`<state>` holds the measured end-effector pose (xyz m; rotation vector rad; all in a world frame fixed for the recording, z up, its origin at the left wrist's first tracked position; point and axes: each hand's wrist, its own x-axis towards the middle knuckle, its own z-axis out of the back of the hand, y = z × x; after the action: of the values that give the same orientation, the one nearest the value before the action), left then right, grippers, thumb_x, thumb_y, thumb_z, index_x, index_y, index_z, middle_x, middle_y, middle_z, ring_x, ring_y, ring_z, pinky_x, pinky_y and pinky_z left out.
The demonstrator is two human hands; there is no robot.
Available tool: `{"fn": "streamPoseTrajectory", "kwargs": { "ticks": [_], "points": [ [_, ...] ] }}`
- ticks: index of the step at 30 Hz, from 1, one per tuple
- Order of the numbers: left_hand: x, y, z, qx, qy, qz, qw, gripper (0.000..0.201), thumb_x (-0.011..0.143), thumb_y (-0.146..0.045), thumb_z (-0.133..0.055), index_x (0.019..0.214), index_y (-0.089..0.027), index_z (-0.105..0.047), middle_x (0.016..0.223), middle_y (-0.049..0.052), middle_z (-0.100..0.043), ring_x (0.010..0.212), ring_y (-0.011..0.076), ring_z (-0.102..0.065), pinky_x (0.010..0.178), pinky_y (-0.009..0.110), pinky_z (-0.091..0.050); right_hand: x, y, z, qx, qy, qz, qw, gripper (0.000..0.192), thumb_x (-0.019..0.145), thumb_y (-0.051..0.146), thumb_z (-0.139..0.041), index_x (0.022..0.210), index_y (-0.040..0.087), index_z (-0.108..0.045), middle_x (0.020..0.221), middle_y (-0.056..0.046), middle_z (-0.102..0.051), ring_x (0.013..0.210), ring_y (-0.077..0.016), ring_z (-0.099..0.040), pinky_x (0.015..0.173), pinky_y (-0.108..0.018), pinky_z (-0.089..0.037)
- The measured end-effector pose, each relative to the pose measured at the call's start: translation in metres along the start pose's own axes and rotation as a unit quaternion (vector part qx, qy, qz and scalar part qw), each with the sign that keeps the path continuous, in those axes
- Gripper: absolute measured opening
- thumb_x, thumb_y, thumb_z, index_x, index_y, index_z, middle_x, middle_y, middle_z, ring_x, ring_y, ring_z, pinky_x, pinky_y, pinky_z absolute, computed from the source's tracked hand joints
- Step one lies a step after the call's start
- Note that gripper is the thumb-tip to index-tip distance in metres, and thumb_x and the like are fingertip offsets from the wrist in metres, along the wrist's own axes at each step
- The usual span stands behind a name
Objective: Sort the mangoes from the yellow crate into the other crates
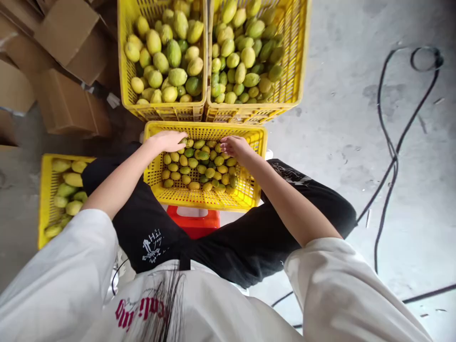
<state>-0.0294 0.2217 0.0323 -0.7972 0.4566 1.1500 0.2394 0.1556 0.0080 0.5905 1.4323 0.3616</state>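
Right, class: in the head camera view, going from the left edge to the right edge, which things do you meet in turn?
Yellow crate of mangoes at the left edge → left hand → right hand → black cable on the floor.

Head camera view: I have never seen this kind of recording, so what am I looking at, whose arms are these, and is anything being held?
The one picture comes from a camera worn on a person's head, looking down over their own white sleeves and black trousers. Both arms are theirs. The left hand and right hand rest palm down on small green-yellow fruit in the near crate, a yellow plastic crate between the knees, above a red stool. Whether either hand has a grip on a fruit cannot be told. Two far crates hold larger fruit, and a side crate sits to the left. Cardboard boxes and a black cable lie on the concrete floor.
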Motion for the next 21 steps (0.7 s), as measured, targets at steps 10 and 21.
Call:
{"fn": "streamPoseTrajectory", "kwargs": {
  "ticks": [10, 21],
  "points": [
    [0.006, -0.03, -0.029, -0.218, -0.021, 0.013, 0.976, 0.03, 0.097, -0.033, -0.076, 0.118, -0.012, -0.079, 0.132, 0.024, -0.078, 0.167, 0.0562, -0.043, 0.14, 0.068, -0.023, 0.031, -0.039, 0.003, -0.712, 0.133, 0.099, 0.683, 0.041, 0.106, 0.014, -0.063, 0.144, 0.012, -0.08, 0.142, -0.025, -0.082, 0.134, -0.0417, -0.078, 0.11, -0.043, -0.06],
    [0.039, -0.031, -0.083, -0.329, -0.047, -0.075, 0.94, 0.04, 0.111, -0.041, -0.059, 0.131, -0.012, -0.078, 0.134, 0.02, -0.075, 0.166, 0.0583, -0.04, 0.133, 0.08, -0.029, 0.046, -0.076, -0.009, -0.753, 0.213, 0.059, 0.619, 0.045, 0.113, 0.015, -0.053, 0.152, 0.008, -0.075, 0.142, -0.026, -0.082, 0.135, -0.0407, -0.078, 0.107, -0.041, -0.059]
  ]
}}
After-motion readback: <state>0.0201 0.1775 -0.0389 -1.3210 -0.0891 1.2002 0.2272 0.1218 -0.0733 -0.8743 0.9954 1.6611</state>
